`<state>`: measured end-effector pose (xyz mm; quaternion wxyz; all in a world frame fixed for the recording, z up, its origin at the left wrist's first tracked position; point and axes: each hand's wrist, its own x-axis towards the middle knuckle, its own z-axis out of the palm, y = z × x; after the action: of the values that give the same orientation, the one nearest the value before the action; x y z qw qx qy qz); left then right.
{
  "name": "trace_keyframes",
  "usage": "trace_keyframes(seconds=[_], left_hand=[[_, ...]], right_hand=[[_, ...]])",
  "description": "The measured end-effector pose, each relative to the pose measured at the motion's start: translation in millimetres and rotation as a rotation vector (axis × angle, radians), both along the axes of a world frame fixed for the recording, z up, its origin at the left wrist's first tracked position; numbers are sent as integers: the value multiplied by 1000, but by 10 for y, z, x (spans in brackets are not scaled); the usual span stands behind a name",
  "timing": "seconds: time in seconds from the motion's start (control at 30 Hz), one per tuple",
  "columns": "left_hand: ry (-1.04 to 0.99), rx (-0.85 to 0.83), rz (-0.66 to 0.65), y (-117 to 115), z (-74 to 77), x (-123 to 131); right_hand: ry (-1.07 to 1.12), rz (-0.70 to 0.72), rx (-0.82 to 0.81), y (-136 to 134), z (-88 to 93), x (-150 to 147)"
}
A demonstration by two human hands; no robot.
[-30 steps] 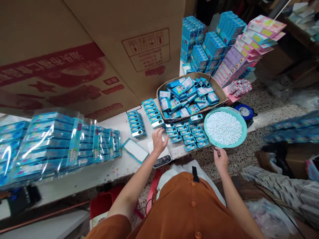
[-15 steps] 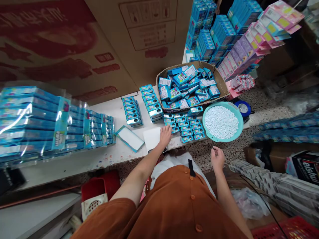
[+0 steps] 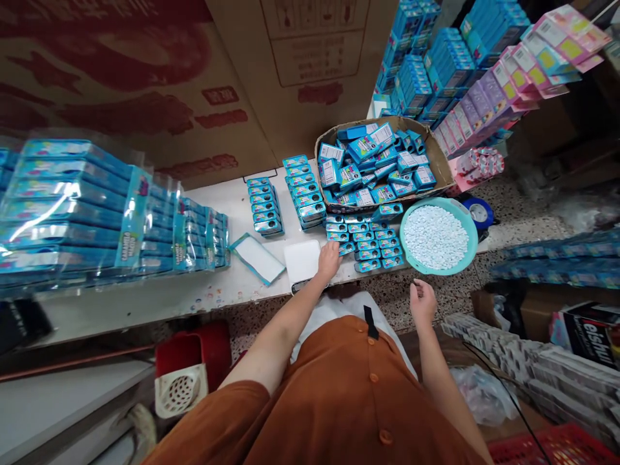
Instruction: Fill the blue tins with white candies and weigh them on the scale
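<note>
A person's left hand [image 3: 329, 261] rests open, fingers apart, on a block of blue tins [image 3: 363, 242] beside a white card [image 3: 302, 261] on a workbench [image 3: 145, 316]. The right hand [image 3: 423, 302], empty and loosely curled, hangs below one teal basin [image 3: 472, 239]. Two columns of tins [image 3: 265, 206] and one cardboard tray [image 3: 438, 155] sit nearby.

Shrink-wrapped blue packs [image 3: 77, 213] on bench [image 3: 159, 310]; teal basin [image 3: 411, 253] of white pellets [image 3: 436, 237]; red crate [image 3: 557, 449].
</note>
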<state>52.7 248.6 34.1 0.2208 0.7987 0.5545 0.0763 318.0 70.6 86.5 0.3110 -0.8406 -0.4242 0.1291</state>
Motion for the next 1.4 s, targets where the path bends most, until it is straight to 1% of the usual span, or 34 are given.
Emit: trace_keyframes(seconds=[0.13, 0.23, 0.33, 0.43, 0.53, 0.63, 0.73, 0.83, 0.9, 1.0, 1.07, 1.13, 1.2, 1.27, 1.33, 1.4], left_hand=[[15, -73, 12, -22, 98, 66], [-49, -67, 18, -131, 221, -34], [-157, -5, 96, -329, 351, -295], [-189, 58, 247, -513, 438, -612], [-137, 85, 399, -588, 454, -870], [-85, 87, 463, -560, 393, -1031], [-65, 55, 489, -478, 288, -1126], [-55, 20, 463, -376, 209, -1194], [-35, 6, 416, -324, 202, -1229], [13, 50, 397, -336, 269, -1269], [33, 110, 422, -430, 338, -1288], [44, 151, 462, -579, 401, -1301], [55, 159, 500, -752, 454, -1302], [53, 143, 533, -918, 518, -1283], [27, 127, 555, -1058, 599, -1256], [-18, 124, 547, -1162, 653, -1256]], right_hand=[[-10, 42, 3, 161, -27, 156], [-41, 80, -21, 344, -71, 317], [-95, 131, -33, 534, -151, 538], [-169, 149, -32, 690, -283, 814], [-238, 155, -37, 820, -452, 1070], [-290, 154, -43, 941, -599, 1218], [-315, 100, -28, 1033, -672, 1233], [-337, 1, -10, 1085, -670, 1173], [-354, -38, -16, 1106, -650, 1136], [-359, -25, -49, 1138, -633, 1122], [-344, 6, -76, 1170, -651, 1143], [-318, 31, -96, 1215, -696, 1173], [-285, 46, -107, 1268, -752, 1190], [-245, 23, -112, 1311, -776, 1182], [-202, -24, -124, 1333, -736, 1149], [-168, -52, -163, 1349, -662, 1108]])
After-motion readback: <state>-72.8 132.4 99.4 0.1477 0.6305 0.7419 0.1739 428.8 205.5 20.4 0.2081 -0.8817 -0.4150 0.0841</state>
